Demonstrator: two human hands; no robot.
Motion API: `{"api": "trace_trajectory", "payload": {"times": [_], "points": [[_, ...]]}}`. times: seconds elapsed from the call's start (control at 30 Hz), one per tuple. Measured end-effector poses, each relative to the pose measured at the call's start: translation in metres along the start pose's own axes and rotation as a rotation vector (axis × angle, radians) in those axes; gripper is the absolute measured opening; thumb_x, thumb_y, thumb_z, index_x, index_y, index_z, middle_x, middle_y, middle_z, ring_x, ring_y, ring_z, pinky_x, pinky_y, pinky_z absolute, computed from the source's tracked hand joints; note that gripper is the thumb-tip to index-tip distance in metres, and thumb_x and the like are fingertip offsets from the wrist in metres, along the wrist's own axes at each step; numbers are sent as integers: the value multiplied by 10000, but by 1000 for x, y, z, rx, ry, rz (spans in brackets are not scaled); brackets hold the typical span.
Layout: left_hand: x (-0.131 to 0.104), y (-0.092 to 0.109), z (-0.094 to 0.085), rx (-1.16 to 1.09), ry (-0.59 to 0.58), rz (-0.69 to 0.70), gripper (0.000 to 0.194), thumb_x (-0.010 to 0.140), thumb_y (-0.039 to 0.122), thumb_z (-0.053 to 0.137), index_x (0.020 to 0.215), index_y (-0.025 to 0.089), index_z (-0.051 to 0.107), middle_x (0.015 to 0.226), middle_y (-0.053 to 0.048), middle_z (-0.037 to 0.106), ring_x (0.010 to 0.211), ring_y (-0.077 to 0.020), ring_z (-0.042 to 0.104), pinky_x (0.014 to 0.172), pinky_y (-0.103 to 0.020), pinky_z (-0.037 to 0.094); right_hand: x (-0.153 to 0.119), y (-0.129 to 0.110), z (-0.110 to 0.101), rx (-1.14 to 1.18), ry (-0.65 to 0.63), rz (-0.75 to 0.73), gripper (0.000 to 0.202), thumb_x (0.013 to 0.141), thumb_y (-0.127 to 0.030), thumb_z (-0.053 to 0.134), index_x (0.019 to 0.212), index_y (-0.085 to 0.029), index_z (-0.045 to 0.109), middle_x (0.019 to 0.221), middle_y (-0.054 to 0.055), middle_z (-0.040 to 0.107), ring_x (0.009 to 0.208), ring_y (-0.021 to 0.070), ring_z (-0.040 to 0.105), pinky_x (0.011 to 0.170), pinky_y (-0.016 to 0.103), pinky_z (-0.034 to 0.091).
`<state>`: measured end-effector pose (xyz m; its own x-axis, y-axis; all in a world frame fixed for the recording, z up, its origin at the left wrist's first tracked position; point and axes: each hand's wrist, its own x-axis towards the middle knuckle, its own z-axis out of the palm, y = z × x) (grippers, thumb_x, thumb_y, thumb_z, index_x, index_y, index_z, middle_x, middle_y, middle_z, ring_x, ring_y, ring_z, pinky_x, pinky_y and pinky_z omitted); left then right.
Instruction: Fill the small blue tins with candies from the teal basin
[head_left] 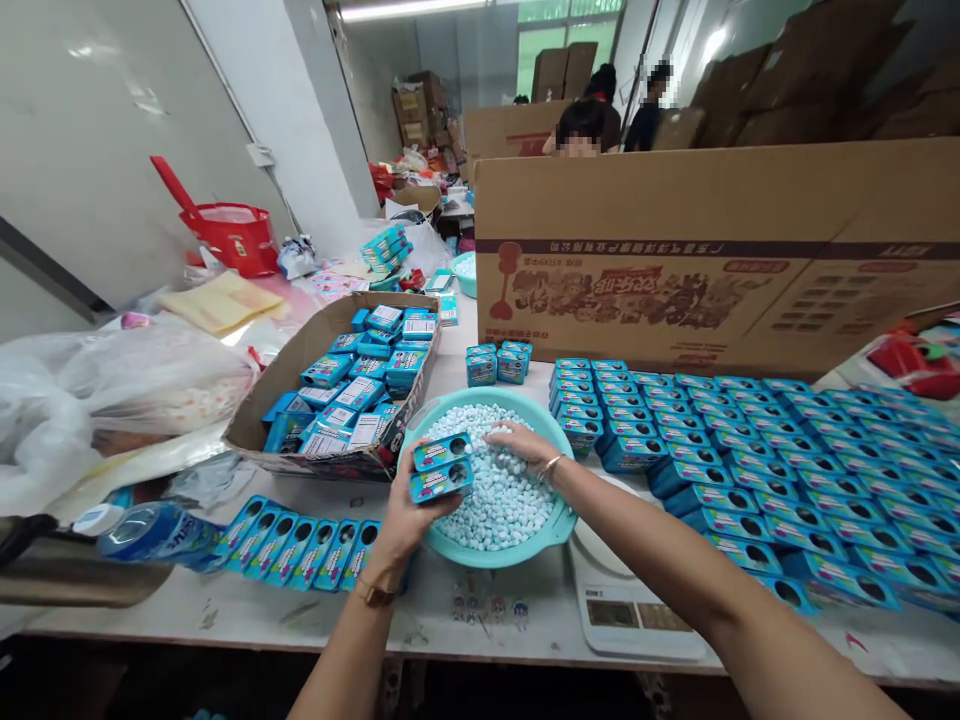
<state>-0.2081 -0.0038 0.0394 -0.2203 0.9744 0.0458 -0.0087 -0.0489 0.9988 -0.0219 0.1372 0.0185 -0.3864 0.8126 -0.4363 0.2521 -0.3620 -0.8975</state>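
1. Packing workshop; small blue boxes (720, 440) in long rows on a tabletop (300, 625).
2. Large brown carton (675, 200) across it; stacked cartons (810, 70) behind; people (581, 125) beyond.

Big brown cardboard carton (652, 205) on its side across the back of the white table (262, 625), purple stripe, print upside down. Dark-haired person (580, 122) partly hidden behind it; person in dark top (643, 122) further back. Brown boxes stacked (802, 85) rear right, more (420, 110) at the far end, near a green-tinted window (559, 28). Left side: red plastic basket (240, 242), handle sticking up, yellow sheet (223, 302) in front of it, crumpled translucent plastic bags (124, 375) nearer. Blue-labelled plastic bottle, white cap (157, 532), lying on its side at front left. White box (261, 154) fixed to the wall.
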Motion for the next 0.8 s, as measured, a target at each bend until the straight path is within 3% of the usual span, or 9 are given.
{"api": "trace_trajectory", "payload": {"times": [0.1, 0.23, 0.33, 0.43, 0.6, 0.8], "points": [[5, -1, 9, 119, 42, 13, 808, 520, 227, 844, 1251, 239, 498, 1161, -47, 641, 1057, -264, 641, 1003, -437, 476, -9, -12, 4, 527, 37, 102, 262, 743, -347, 764, 862, -231, 561, 681, -25, 632, 529, 113, 555, 445, 205, 399], [17, -5, 25, 422, 128, 69, 789, 480, 137, 800, 1217, 209, 529, 1190, -89, 604, 1181, -341, 547, 1081, -525, 374, -20, -28, 25, 905, 219, -47, 205, 739, -287, 736, 843, -242, 566, 699, -24, 666, 658, 165, 663, 612, 305, 556], [25, -5, 36, 584, 112, 86, 789, 485, 117, 769, 1232, 177, 523, 1199, -124, 583, 1211, -379, 503, 1070, -536, 357, -27, -33, 41, 886, 303, -281, 272, 674, -319, 776, 876, -248, 609, 759, -18, 694, 777, 198, 696, 739, 333, 567], [28, -2, 44, 648, 94, 83, 789, 501, 119, 746, 1250, 183, 507, 1190, -121, 577, 1196, -376, 505, 1048, -515, 366, -33, -32, 47, 736, 324, -425, 314, 685, -468, 758, 871, -234, 664, 828, 12, 720, 893, 222, 685, 853, 347, 536], [28, 4, 49, 731, 34, 70, 759, 530, 113, 707, 1256, 180, 497, 1192, -137, 571, 1194, -378, 501, 1040, -496, 368, -35, -35, 48, 497, 301, -439, 513, 761, -702, 597, 833, -211, 724, 916, 76, 748, 1008, 263, 659, 966, 388, 471], [30, 5, 50, 670, 62, 67, 757, 512, 98, 726, 1239, 141, 519, 1181, -139, 582, 1187, -398, 512, 1034, -502, 373, -36, -47, 49, 491, 273, -430, 574, 731, -765, 592, 794, -208, 716, 907, 87, 757, 1013, 268, 665, 976, 400, 463]]}}
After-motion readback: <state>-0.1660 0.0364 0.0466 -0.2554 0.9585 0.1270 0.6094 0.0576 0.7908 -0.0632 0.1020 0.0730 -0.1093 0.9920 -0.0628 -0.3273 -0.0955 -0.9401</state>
